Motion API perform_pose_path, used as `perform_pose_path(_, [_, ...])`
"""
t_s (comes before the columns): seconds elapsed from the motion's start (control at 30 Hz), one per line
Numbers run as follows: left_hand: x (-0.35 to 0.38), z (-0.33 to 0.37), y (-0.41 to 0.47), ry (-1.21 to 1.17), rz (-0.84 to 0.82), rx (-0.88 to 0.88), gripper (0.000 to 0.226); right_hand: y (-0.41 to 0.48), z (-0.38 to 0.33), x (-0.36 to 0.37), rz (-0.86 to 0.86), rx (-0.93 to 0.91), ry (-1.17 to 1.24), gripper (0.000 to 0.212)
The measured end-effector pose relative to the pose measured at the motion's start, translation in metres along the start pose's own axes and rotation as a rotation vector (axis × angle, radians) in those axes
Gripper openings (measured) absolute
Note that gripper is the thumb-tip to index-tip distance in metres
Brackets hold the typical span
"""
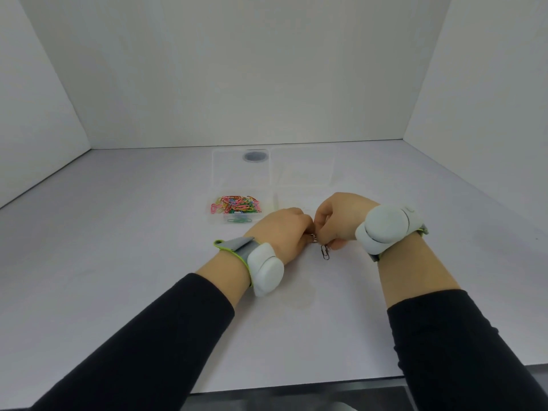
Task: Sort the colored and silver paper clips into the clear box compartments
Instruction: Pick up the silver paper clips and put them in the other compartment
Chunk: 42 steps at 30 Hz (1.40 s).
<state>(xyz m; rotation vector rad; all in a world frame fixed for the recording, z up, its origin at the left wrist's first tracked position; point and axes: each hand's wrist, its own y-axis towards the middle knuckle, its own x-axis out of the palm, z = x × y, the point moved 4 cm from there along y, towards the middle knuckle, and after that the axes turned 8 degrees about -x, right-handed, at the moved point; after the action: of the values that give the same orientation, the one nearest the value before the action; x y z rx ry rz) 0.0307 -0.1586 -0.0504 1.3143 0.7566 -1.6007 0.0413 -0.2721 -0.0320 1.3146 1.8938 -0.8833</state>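
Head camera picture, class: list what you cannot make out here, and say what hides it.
- Silver paper clips: the count is unclear; the left hand and right hand cover most of them, and they are small.
- Clear box: its right compartments are partly hidden behind the right hand, and the dividers are faint.
- Colored paper clips: piled and too small to count.
- Fingertips: curled under both hands.

Both hands [311, 226] meet just before the box [272, 173], whose near-left compartment holds clips [235, 206].

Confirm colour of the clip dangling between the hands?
Silver, plain metal: the paper clip hangs below the right hand. Head view, the only one.
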Motion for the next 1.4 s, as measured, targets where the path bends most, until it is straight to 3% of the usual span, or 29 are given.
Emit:
perform_pose_path(0.2, [-0.004,-0.002,-0.001,-0.013,0.065,-0.016,0.027,-0.001,-0.003,-0.003,0.076,-0.05,0.052,0.021])
perform_pose_path(0.43, [-0.024,-0.007,0.014,-0.035,0.396,-0.051,0.026,0.004,-0.009,-0.02,0.485,-0.207,0.152,0.016])
perform_pose_path(0.6, [-0.028,-0.015,0.034,-0.076,0.457,-0.112,0.026,0.022,-0.007,-0.017,0.66,-0.238,0.15,0.015])
perform_pose_path(0.87, [-0.024,-0.03,0.038,-0.22,0.444,-0.234,0.021,0.032,-0.002,-0.012,0.647,-0.207,0.111,0.011])
perform_pose_path(1.2, [-0.013,-0.035,0.04,-0.136,0.309,-0.153,0.029,0.029,0.0,-0.01,0.541,-0.186,-0.016,0.022])
perform_pose_path(1.33, [-0.018,-0.029,0.028,-0.142,0.397,-0.136,0.027,0.027,0.006,-0.016,0.631,-0.155,0.042,0.022])
perform_pose_path(1.4, [-0.021,-0.02,0.019,-0.222,0.361,-0.115,0.017,0.023,0.007,-0.019,0.708,-0.154,0.083,0.022])
